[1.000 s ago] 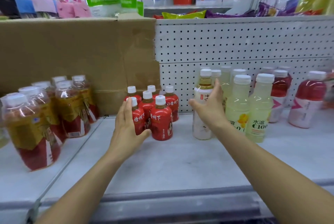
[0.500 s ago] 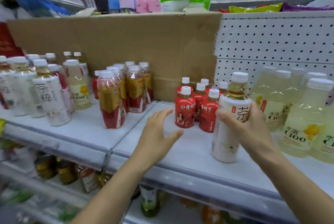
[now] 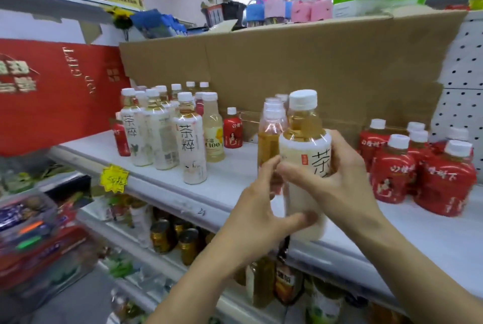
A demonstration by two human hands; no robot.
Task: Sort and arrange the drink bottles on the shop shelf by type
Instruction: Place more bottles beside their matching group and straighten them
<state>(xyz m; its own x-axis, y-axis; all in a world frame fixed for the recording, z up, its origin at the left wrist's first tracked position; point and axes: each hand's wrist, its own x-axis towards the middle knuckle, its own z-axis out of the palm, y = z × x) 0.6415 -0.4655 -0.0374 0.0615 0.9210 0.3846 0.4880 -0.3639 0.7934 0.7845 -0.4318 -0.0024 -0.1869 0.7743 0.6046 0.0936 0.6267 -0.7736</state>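
White bottle [image 3: 304, 156]: held off shelf [image 3: 162, 188].
Right hand [image 3: 345, 182]: fingers [image 3: 339, 146] wrap its middle.
Left hand [image 3: 261, 208]: fingers [image 3: 268, 171] steady its base.
Likely goal: matching bottles [image 3: 189, 141], left.

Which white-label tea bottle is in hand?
The tea bottle nearest the camera, gripped by left hand and right hand. The other white-label bottles stand untouched, grouped at the shelf's left end.

One wide-angle camera, worn on the head, looks forward and down at the white shelf [image 3: 431, 240], turned toward its left end. It sits close: the left hand [image 3: 258, 208] and right hand [image 3: 337, 182] reach in from the bottom edge, the tea bottle [image 3: 303, 146] near frame centre.
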